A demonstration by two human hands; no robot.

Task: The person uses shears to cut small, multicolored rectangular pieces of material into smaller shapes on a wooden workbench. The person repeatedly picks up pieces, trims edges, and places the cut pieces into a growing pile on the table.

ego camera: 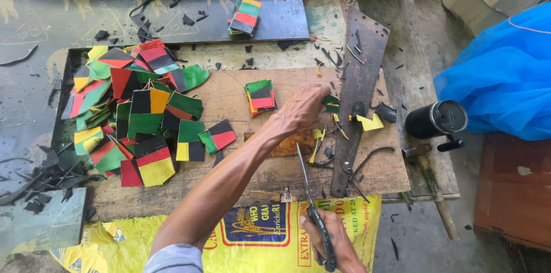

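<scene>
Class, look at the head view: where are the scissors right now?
The scissors are low and right of centre, held in the right hand, blades pointing up over the wooden board's front edge, below the left hand.

Foam pieces (138, 118) left of the brown wooden surface (241, 101): red, black, green and yellow blocks; same-coloured stack (260, 96) on it; blue sheet (505, 72) to its right; yellow printed sack (258, 233) below; black-handled scissors (315, 215).

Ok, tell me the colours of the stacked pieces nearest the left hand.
Green, black and red on the small stack, by the left hand; head view.
</scene>
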